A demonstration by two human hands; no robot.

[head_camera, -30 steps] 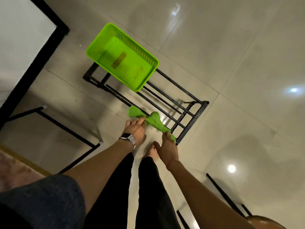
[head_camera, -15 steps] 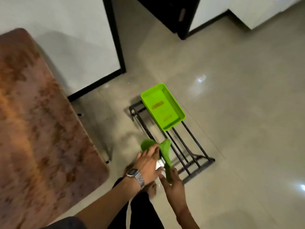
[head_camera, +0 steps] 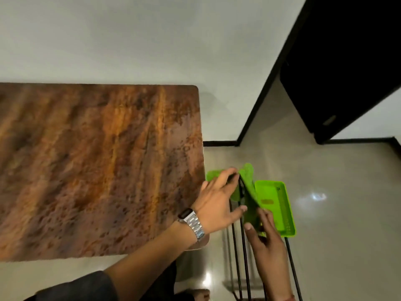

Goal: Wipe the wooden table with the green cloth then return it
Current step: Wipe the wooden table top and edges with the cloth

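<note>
- The wooden table (head_camera: 97,166) is seen filling the left of the view, its bare mottled brown top lying left of the fingers and its right edge passing under the left wrist
- A metal-link wristwatch (head_camera: 192,222) is worn on the left wrist, and a dark sleeve (head_camera: 82,287) is seen at the lower edge
- The left hand (head_camera: 219,203) is held over the table's right edge, fingers spread and nearly straight, the fingertips laid on the green cloth (head_camera: 248,185); whether the cloth is pinched there cannot be told
- The cloth is draped in the air between the two hands, one end bunched left of the left fingertips, the other end hanging down to the right hand (head_camera: 265,237), whose thumb and fingers are curled up onto its lower edge
- Just right of the fingers a bright green plastic basket (head_camera: 282,207) is seen resting on a black metal rack (head_camera: 245,268), whose bars run below both hands; a faint label inside the basket is too blurred to be read
- A dark doorway (head_camera: 347,61) is seen at the far right above the glossy tiled floor (head_camera: 336,235)
- Compared with half a second ago, the view has swung so that the table now takes up far more of the left side, and the cloth has been raised level with the basket
</note>
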